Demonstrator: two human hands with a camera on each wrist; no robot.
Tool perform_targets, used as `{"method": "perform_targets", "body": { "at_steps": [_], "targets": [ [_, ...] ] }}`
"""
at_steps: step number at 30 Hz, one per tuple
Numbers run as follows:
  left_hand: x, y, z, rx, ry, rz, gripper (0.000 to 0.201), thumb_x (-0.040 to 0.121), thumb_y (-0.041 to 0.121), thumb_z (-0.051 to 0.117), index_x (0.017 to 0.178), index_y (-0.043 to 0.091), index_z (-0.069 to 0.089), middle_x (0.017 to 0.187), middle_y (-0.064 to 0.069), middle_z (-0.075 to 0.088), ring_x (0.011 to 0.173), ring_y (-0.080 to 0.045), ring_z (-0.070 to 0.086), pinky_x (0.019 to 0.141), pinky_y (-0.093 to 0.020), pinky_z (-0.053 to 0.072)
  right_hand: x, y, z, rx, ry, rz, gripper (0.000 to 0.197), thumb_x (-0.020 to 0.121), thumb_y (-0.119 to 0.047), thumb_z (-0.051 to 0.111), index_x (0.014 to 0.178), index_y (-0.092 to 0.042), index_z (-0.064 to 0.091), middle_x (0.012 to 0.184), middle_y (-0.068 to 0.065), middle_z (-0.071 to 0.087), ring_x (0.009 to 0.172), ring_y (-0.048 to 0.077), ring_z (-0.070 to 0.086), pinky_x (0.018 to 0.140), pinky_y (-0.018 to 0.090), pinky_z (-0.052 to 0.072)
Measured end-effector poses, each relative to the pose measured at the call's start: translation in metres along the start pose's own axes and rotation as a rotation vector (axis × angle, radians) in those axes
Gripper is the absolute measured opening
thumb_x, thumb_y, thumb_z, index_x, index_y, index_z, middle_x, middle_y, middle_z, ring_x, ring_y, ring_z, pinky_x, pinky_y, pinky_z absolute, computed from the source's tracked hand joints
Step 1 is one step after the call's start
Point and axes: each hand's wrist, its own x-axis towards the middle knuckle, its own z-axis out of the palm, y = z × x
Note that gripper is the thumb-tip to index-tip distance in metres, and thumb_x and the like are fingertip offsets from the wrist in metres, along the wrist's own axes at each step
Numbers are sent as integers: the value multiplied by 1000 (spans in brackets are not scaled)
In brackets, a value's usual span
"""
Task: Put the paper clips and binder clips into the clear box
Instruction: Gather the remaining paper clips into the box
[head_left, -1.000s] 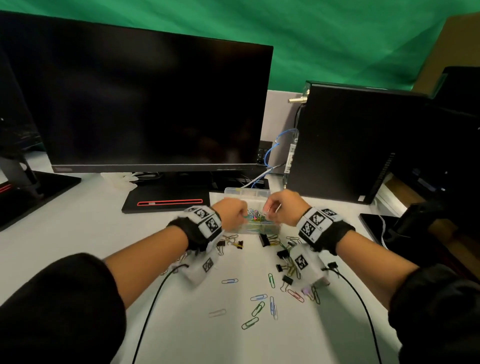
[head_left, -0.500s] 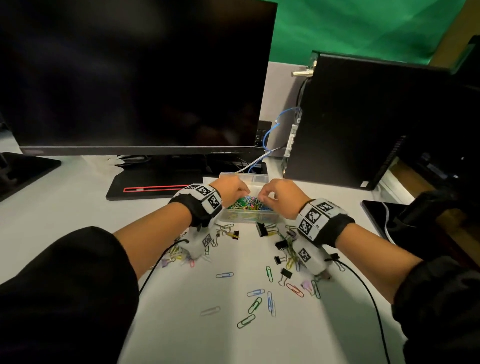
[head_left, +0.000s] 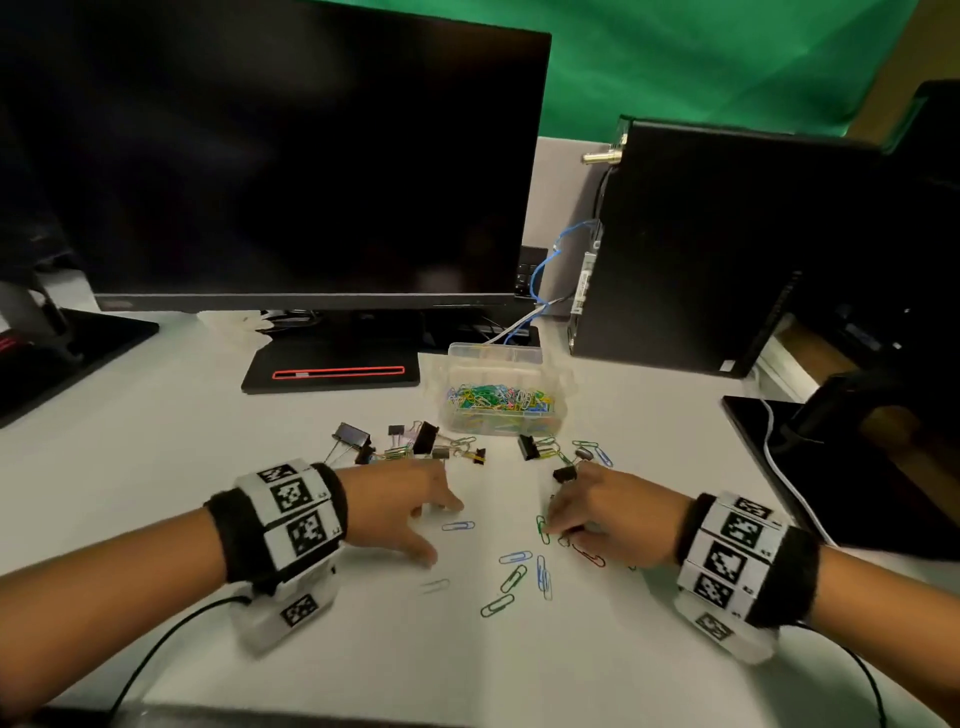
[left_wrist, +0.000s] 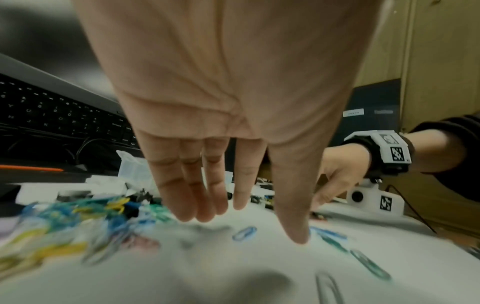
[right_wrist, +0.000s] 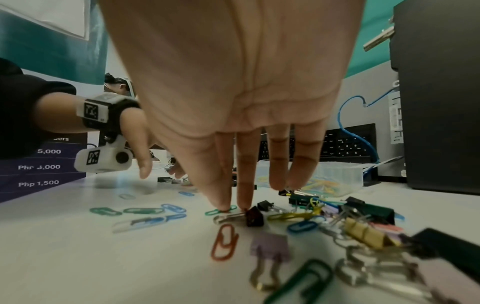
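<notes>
Head-camera footage showed the clear box (head_left: 500, 410) standing open toward the back of the white tabletop (head_left: 156, 467), just in front of the monitor base (head_left: 332, 371) and already heaped with coloured paper clips. More paper clips (head_left: 514, 578) lay scattered flat between the two hands, and binder clips (head_left: 423, 439) were bunched just in front of the box. The left hand (head_left: 397, 512) was held palm down with fingers (left_wrist: 182, 197) straight and relaxed, grasping nothing, its tips just above a blue clip (left_wrist: 244, 233). The right hand (head_left: 615, 517) was likewise released, its thumb tip pressed on a green clip (right_wrist: 221, 210) and a fingertip touching a small dark binder clip (right_wrist: 253, 216). The paper clips were judged light, thin and slick on the smooth surface, likely to slide rather than lift, so that a pinch at a raised loop end or a drag into a pile seemed best. The binder clips were judged stiffer and bulkier, easily taken by the body or the wire handles, though the handles appeared tangled in places. Open room was seen across the near tabletop, while the computer tower (head_left: 727, 234) and cables (head_left: 545, 270) crowded the space behind and to the right of the box.
</notes>
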Motion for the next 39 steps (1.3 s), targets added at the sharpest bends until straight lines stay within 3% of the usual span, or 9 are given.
{"method": "perform_targets", "body": {
  "at_steps": [6,11,16,19,24,28,32,36,39],
  "targets": [
    [-7,11,18,3,-5,-36,63,84,39,65,139,25,39,130,0,40,112,-14,46,82,-15,28,-13,-19,6,-12,25,27,29,88,-17,52,110,-25,69,121,-7,62,108,21,45,89,24,35],
    [-3,23,18,0,45,-50,41,88,33,60,125,19,50,116,-2,48,86,-10,41,72,-20,32,-21,-40,11,23,21,46,24,85,-21,57,105,-21,71,112,-2,65,106,19,47,81,21,30],
    [6,30,25,-44,140,-76,22,89,24,58,105,10,61,95,-2,58,84,-10,44,63,-19,33,-17,-52,11,56,33,69,19,84,-22,62,99,-17,73,103,3,66,103,20,52,77,19,31],
    [11,35,26,-82,176,-120,22,87,23,60,104,9,63,77,9,55,82,-10,48,61,-19,35,-7,-51,7,114,23,101,32,78,-23,71,110,-17,67,110,6,60,102,22,55,78,22,36],
    [13,45,24,-127,112,-191,48,80,42,67,115,12,55,112,-5,60,103,-21,55,77,-24,37,6,-48,1,159,-34,118,58,73,-24,77,126,-21,56,121,4,55,105,20,54,79,18,35],
    [13,49,32,-163,81,-188,59,70,46,76,113,14,52,97,1,50,86,-13,43,73,-24,36,11,-49,3,229,-7,117,43,74,-25,77,114,-18,66,114,5,60,85,18,61,70,16,38],
    [13,55,34,-164,102,-169,47,77,38,72,112,12,55,109,-7,60,98,-20,52,78,-25,37,15,-50,4,280,17,124,27,75,-21,76,99,-10,70,103,7,68,73,8,54,60,4,35],
    [16,56,31,-171,128,-160,32,83,27,67,108,9,61,113,-8,63,107,-22,57,78,-22,37,18,-50,4,275,6,121,19,78,-18,73,94,-9,71,82,-1,65,62,-4,48,60,2,32],
    [17,57,29,-171,126,-157,24,85,21,64,105,7,64,112,-9,65,105,-23,59,79,-23,40,18,-50,5,262,6,121,16,80,-17,70,94,-7,71,82,-1,64,68,5,52,62,3,33]
  ]
}}
